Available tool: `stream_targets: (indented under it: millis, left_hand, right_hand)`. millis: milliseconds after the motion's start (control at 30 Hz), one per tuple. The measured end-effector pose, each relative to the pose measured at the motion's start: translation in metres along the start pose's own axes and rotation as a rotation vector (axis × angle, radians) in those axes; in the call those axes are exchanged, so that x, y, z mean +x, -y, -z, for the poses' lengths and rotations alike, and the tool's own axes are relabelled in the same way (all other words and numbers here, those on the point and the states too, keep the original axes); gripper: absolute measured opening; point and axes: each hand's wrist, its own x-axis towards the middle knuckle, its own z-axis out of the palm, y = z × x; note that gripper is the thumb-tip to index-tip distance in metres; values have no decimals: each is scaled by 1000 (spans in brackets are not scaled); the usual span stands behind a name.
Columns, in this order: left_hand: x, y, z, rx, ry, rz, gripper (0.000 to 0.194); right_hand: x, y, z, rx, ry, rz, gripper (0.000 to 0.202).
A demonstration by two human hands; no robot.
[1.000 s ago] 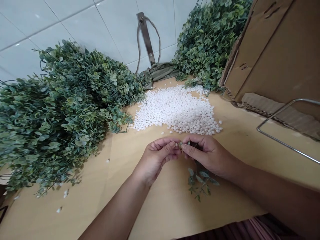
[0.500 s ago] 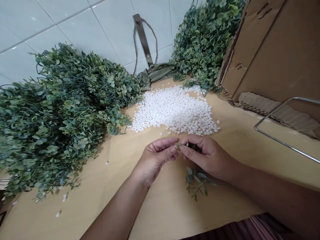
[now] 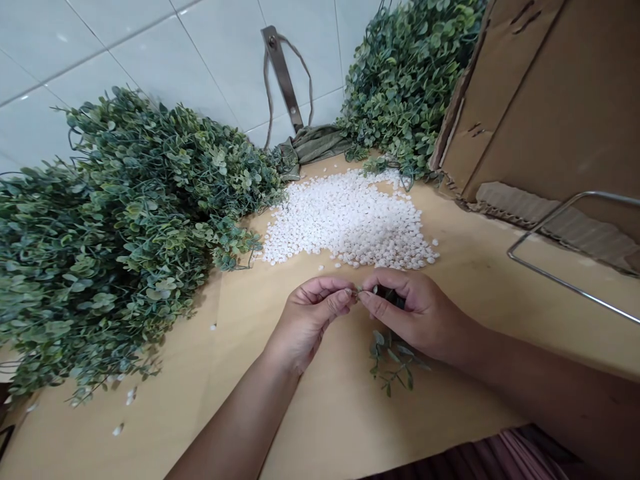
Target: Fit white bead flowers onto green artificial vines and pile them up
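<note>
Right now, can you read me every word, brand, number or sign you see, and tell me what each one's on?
There are none that I can read.
The cardboard shows dark marks and a crease, but no lettering.
The strap against the wall has round studs, with no legible label.

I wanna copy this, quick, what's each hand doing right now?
Left hand: fingertips pinched shut; anything between them is too small to tell.
Right hand: closed, holding a leafy sprig whose leaves show below it.

White pieces [image 3: 350,213], green leaves [image 3: 150,200]
</note>
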Motion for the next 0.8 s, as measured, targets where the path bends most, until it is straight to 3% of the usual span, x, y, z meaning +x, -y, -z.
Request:
stream_targets:
  millis: [800]
  left_hand:
    - [2,1,-2,57,-16,-60,24]
  right_hand:
    - [-2,2,2,-39,-32,24,16]
